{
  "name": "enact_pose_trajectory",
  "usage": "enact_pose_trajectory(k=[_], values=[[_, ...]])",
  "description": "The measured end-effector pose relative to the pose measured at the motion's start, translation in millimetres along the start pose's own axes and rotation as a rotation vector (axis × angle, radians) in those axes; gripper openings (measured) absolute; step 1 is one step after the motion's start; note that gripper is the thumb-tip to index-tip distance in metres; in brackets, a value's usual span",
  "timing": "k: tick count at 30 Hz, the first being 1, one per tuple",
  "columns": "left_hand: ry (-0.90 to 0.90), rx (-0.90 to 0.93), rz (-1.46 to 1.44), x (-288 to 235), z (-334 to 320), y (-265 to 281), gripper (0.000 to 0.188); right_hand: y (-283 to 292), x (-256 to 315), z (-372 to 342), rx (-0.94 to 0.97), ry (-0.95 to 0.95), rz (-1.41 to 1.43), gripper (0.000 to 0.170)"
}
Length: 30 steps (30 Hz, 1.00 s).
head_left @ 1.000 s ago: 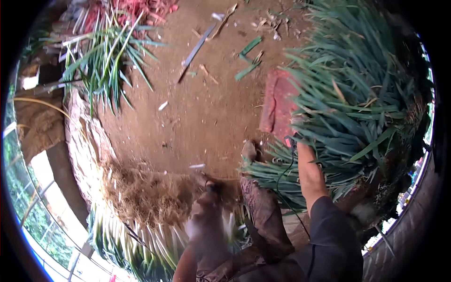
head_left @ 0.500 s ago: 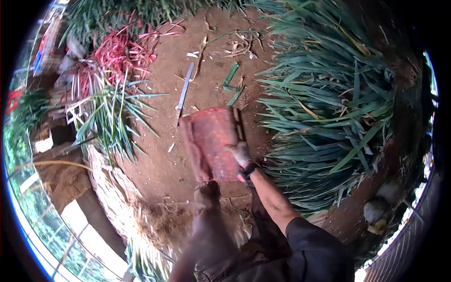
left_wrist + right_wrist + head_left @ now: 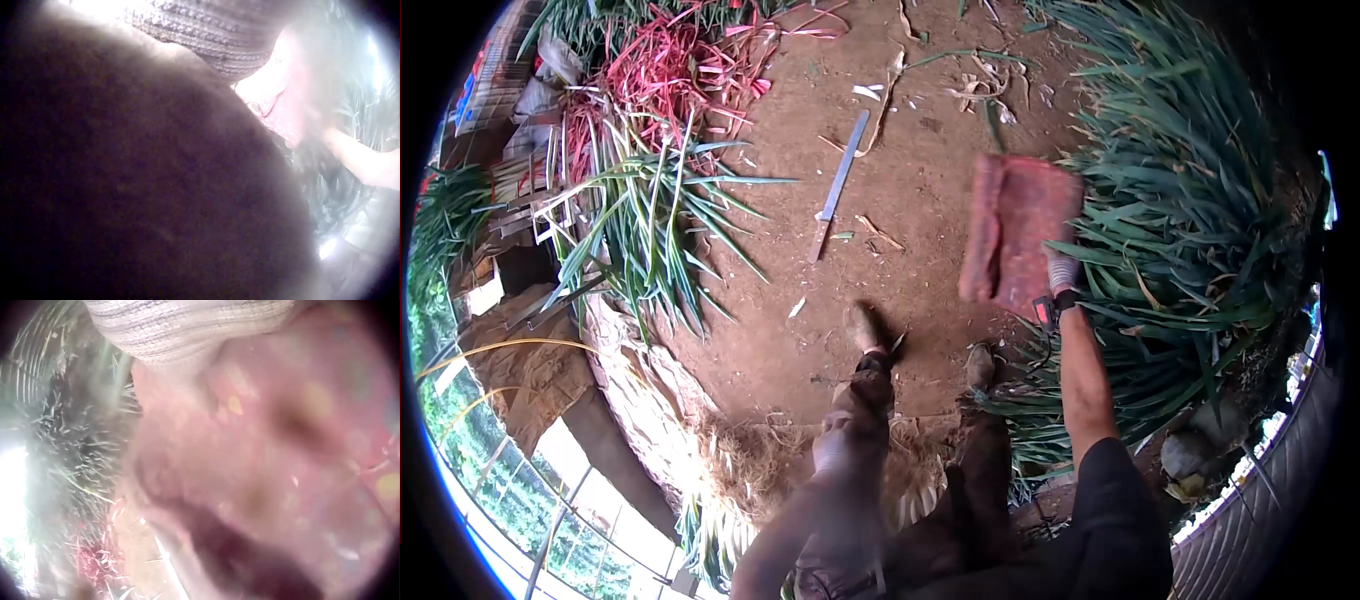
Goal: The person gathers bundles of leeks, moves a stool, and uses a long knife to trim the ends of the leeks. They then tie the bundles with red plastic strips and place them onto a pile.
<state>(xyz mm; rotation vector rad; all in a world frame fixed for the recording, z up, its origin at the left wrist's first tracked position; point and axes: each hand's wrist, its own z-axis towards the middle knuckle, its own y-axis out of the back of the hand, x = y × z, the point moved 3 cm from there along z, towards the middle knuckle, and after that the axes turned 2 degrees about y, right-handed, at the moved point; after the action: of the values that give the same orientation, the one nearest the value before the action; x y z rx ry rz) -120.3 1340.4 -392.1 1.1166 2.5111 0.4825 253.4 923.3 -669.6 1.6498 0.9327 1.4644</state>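
Beside the leaf pile, the gloved right hand point(image 3: 1061, 272) grips the near right edge of a red, worn, cushion-like pad point(image 3: 1032, 225), held over the ground. In the right wrist view, the pad point(image 3: 269, 487) fills much of the picture below the ribbed glove point(image 3: 187, 328); the fingertips are hidden. The left hand point(image 3: 834, 447), also gloved, rests on the left knee and is blurred. A dark surface covers most of the left wrist view, with the left glove point(image 3: 212, 31) at its top.
Long green leaves point(image 3: 1190, 200) are heaped on the right. A long knife point(image 3: 840, 185) lies on the brown ground. To the left are cut green stalks point(image 3: 645, 215) and red strips point(image 3: 670, 65). White stalks with roots point(image 3: 745, 460) lie by the legs.
The right hand swung the red pad left to the middle, then back right beside the leaves. The left foot has moved forward. The left hand stays at the knee.
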Motion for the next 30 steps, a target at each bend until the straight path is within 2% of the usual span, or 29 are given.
enact_pose_trajectory(k=[3,5,6,8,9,10,11,12,13,14,15,16,17,19,21,23,24,25,26,27,28,29,30], values=[[-0.053,-0.064,-0.054,23,11,-10,0.046,10,43,1,-0.071,-0.026,-0.368,0.039],[-0.066,-0.127,-0.126,33,16,-17,0.048,50,99,-1,0.187,-0.346,-0.054,0.048],[0.002,-0.063,-0.154,27,16,-6,0.047,75,129,-9,0.307,-0.51,0.099,0.052],[0.091,0.018,-0.209,8,21,28,0.047,101,177,-24,0.166,-0.374,0.247,0.05],[0.115,0.036,-0.237,3,25,38,0.047,80,151,-30,0.06,-0.365,0.39,0.047],[0.102,0.016,-0.262,6,31,37,0.046,97,210,-29,0.215,-0.468,0.262,0.044],[0.109,0.019,-0.265,4,30,36,0.046,93,242,-33,0.294,-0.45,0.492,0.044],[0.115,0.021,-0.268,1,29,35,0.046,70,246,-35,0.364,-0.476,0.629,0.041],[0.138,0.03,-0.25,-5,32,37,0.045,61,281,-31,0.346,-0.401,0.66,0.037],[0.15,0.018,-0.257,-9,41,45,0.045,34,286,-26,0.397,-0.311,0.597,0.034],[0.162,0.007,-0.263,-14,49,52,0.045,10,298,-19,0.479,-0.33,0.545,0.035],[0.163,-0.011,-0.296,-19,53,63,0.045,-7,325,-8,0.551,-0.257,0.601,0.036],[0.177,-0.027,-0.304,-25,55,68,0.045,-45,321,5,0.65,-0.209,0.561,0.038],[0.208,-0.068,-0.296,-36,64,76,0.045,-74,368,36,0.667,-0.133,0.682,0.04],[0.217,-0.038,-0.232,-57,73,85,0.044,-119,365,72,0.732,-0.152,0.469,0.043],[0.211,0.043,-0.156,-82,77,101,0.044,-135,357,112,0.557,-0.091,0.479,0.047],[0.199,0.02,-0.164,-84,82,94,0.044,-139,351,134,0.45,-0.043,0.5,0.05],[0.19,-0.007,-0.169,-78,84,78,0.044,-136,336,158,0.519,-0.124,0.551,0.046],[0.184,-0.034,-0.172,-73,85,65,0.045,-122,318,180,0.588,-0.208,0.603,0.042],[0.181,-0.003,-0.112,-73,87,58,0.043,-82,322,203,0.531,-0.17,0.631,0.032],[0.159,-0.015,-0.121,-78,88,59,0.042,-81,278,226,0.52,-0.218,0.597,0.027],[0.136,-0.025,-0.132,-82,89,59,0.042,-47,260,246,0.449,-0.252,0.542,0.027],[0.113,-0.036,-0.144,-85,89,59,0.041,-37,207,272,0.417,-0.302,0.487,0.028]])
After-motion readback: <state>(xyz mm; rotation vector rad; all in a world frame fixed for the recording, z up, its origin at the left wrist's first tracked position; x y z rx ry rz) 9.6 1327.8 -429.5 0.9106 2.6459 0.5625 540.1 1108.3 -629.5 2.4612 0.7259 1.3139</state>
